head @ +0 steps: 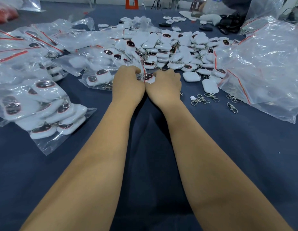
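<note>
Both my hands meet at the middle of the dark blue table. My left hand grips the mouth of a clear zip bag with a red seal strip; the bag lies to its left with white keychain toys inside. My right hand holds a white keychain toy with a dark oval face at that bag's mouth. The fingertips of both hands are curled out of sight. Just beyond my hands lies a big loose pile of the same white toys.
Filled zip bags are heaped along the left. A stack of empty clear bags lies at the right. Loose metal clasps are scattered right of my right hand. Black items sit at the far right back.
</note>
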Demonstrator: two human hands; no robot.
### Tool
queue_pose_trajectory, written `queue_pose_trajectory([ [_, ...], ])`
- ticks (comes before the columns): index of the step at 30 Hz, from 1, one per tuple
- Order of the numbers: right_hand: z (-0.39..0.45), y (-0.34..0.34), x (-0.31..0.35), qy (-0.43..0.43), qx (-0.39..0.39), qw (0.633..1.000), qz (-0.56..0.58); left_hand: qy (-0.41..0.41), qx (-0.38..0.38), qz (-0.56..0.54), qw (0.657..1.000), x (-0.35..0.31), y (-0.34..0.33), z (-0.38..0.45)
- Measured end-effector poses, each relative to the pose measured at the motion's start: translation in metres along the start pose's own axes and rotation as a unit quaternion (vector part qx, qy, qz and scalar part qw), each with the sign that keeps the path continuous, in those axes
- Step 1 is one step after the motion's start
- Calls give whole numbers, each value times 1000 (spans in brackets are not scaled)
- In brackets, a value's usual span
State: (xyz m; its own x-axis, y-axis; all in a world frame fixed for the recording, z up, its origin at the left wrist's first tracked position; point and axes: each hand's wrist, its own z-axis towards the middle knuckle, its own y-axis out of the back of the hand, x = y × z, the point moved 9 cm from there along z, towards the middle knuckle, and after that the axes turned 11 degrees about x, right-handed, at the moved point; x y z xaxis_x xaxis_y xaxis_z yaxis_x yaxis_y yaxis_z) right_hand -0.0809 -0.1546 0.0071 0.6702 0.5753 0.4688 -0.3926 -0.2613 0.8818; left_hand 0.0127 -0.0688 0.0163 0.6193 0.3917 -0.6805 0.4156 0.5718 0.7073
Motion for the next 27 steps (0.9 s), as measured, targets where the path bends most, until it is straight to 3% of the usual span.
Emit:
queue_pose_trajectory([
  [8,-7,8,-5,27,-37,983,179,-2,0,8,1000,-1,2,-1],
  [15,-5,10,-9,37,-46,908,414,-4,-7,-9,1000,-4,3,-5],
  [27,-1,2,-9,17,-17,867,498,-22,9,-132,991,-7,1,-5],
])
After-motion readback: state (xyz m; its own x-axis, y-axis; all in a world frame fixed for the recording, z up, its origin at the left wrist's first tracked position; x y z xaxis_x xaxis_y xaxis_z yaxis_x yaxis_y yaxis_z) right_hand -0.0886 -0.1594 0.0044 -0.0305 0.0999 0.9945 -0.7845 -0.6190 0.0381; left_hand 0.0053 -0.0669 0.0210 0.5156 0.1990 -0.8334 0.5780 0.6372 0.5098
